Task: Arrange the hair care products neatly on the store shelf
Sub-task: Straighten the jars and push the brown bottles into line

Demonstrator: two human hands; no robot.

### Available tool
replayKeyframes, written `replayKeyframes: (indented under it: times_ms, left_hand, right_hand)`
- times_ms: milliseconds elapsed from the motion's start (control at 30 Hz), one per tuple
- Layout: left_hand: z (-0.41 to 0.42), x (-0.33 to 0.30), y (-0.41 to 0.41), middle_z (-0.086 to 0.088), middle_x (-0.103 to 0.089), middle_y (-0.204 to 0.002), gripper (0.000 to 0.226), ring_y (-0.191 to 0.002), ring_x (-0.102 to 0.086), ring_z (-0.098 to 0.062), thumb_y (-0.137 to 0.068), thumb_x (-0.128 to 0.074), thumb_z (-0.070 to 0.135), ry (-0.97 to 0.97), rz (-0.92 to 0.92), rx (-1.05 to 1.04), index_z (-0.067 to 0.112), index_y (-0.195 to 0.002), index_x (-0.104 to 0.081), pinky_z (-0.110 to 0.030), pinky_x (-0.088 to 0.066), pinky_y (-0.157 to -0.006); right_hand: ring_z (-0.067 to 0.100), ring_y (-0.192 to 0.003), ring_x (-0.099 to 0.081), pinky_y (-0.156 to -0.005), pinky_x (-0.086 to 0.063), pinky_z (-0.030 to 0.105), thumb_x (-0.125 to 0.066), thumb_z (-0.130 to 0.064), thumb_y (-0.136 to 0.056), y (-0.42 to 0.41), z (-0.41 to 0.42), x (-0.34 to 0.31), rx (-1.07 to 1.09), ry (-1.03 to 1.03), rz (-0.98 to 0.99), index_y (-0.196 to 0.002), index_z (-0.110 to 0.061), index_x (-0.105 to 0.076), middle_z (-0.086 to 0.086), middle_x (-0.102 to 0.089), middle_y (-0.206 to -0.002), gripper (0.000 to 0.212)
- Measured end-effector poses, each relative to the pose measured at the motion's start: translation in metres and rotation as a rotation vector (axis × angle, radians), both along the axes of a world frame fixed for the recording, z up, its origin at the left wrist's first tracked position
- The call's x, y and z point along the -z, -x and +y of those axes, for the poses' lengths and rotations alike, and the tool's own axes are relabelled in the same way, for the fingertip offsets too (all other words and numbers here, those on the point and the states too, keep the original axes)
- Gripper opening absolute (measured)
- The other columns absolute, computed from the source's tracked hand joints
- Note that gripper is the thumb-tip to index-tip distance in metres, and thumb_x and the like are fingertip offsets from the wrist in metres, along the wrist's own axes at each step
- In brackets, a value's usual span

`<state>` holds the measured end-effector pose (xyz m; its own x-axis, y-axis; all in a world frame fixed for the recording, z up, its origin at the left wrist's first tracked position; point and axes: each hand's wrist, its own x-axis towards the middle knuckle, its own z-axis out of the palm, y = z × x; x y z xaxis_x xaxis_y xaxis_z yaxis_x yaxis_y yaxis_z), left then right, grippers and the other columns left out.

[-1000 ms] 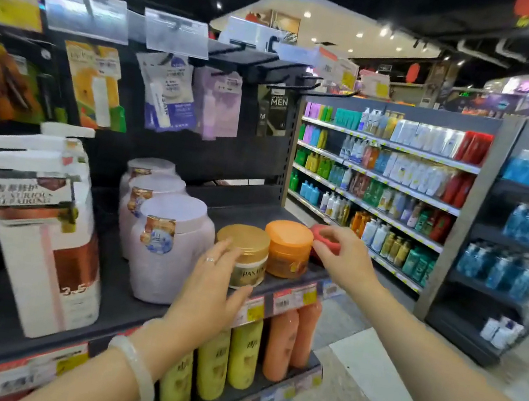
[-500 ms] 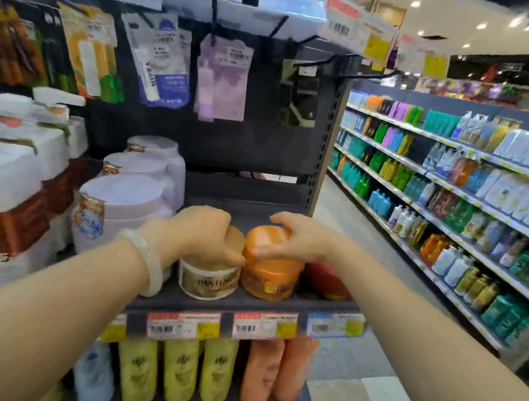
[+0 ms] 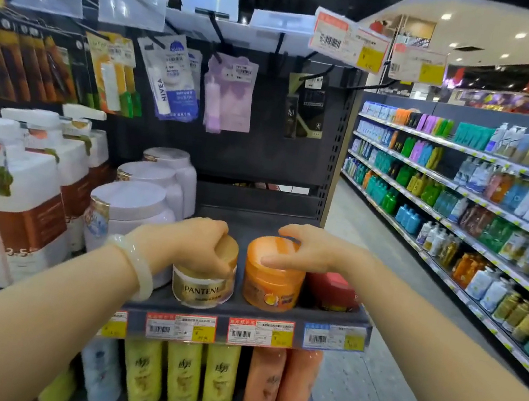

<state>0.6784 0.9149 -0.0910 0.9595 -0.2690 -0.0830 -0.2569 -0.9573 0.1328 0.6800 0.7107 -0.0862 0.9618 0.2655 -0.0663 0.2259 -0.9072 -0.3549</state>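
Your left hand (image 3: 200, 245) is closed over the gold lid of the Pantene jar (image 3: 201, 285), which stands at the front edge of the shelf (image 3: 272, 316), just beside the orange jar (image 3: 272, 283). Your right hand (image 3: 310, 251) rests on the orange jar's lid with fingers loosely curled, thumb on the near rim, not clamped around it. A red jar (image 3: 332, 290) sits just to the right, partly hidden behind that wrist. These are squat, rigid plastic tubs, probably fairly heavy for their size and smooth-sided, so they should slide on the shelf rather than tip. Take each by the lid rim from above, fingers spread around the edge; the glossy sides could slip.
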Motion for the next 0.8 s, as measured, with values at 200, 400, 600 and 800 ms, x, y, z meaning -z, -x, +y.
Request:
replayKeyframes:
  times_ms: [200,400,600,800]
  left_hand:
    - [-0.013,0.000,0.006,-0.001,-0.026,-0.152,0.094,-0.136,-0.031,-0.022,-0.071,-0.063,0.061,0.147,-0.064,0.101,0.022,-0.144,-0.019,-0.036,-0.032,-0.108]
    - [-0.060,0.004,0.008,-0.005,-0.053,-0.125,0.072,-0.114,-0.046,-0.023,-0.075,-0.054,0.065,0.009,-0.048,0.169,0.019,-0.129,-0.043,-0.043,-0.030,-0.105]
    - [-0.057,0.015,0.002,-0.006,-0.050,-0.132,0.081,-0.126,-0.040,-0.026,-0.072,-0.053,0.069,-0.016,-0.085,0.142,0.016,-0.132,-0.039,-0.052,-0.007,-0.114]
    - [-0.018,0.039,0.043,-0.006,-0.040,-0.144,0.065,-0.134,-0.032,-0.017,-0.082,-0.053,0.049,0.531,-0.572,0.115,0.012,-0.135,-0.042,-0.036,-0.013,-0.116]
  right_hand:
    - [0.025,-0.139,-0.030,-0.111,-0.032,0.043,-0.071,-0.058,-0.067,0.004,-0.061,-0.009,0.218,0.032,0.129,-0.145,-0.023,-0.023,0.000,-0.025,-0.154,0.098]
    - [0.021,-0.114,-0.046,-0.089,-0.044,0.033,-0.075,-0.051,-0.067,0.008,-0.067,0.010,0.249,-0.047,0.136,-0.138,-0.020,-0.038,0.003,-0.043,-0.141,0.087]
    - [0.026,-0.127,-0.041,-0.099,-0.044,0.040,-0.076,-0.053,-0.065,0.000,-0.067,0.010,0.230,-0.021,0.195,-0.142,-0.025,-0.029,0.002,-0.036,-0.146,0.094]
    - [0.022,-0.126,-0.046,-0.102,-0.037,0.033,-0.065,-0.039,-0.082,0.004,-0.021,-0.015,0.141,-0.289,-0.201,-0.133,-0.012,-0.047,0.006,-0.049,-0.138,0.060]
